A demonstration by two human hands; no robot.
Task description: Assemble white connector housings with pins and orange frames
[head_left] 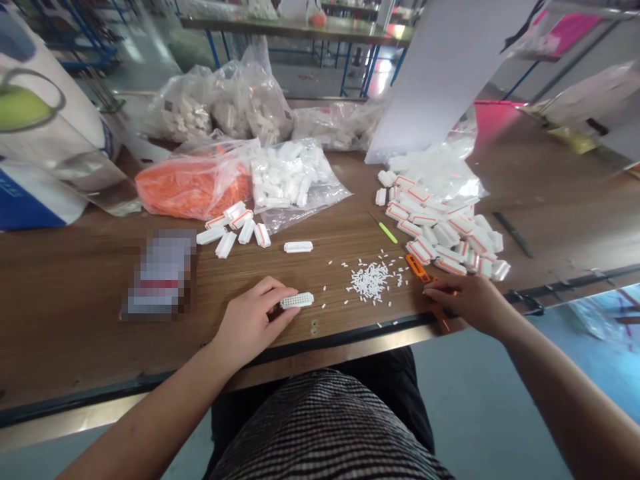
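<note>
Near the table's front edge my left hand [257, 317] is closed around a white connector housing [298, 301], its face of small holes turned up. My right hand [465, 300] rests to the right, fingers pinched on an orange plastic frame [441, 319] that is partly hidden under them. Another slotted orange frame [417, 268] lies just beyond those fingertips. Between my hands is a scattered heap of tiny white pins [371, 280]. A single white housing [298, 247] sits apart, beyond my left hand.
Several white housings [227, 245] lie at the left, before bags of orange parts [195, 183] and white housings [285, 177]. A pile of orange-lined housings [445, 233] stands right. A green-handled pick [387, 232] and a dark flat tool [513, 235] lie nearby; a blurred-out flat object [160, 273] is left.
</note>
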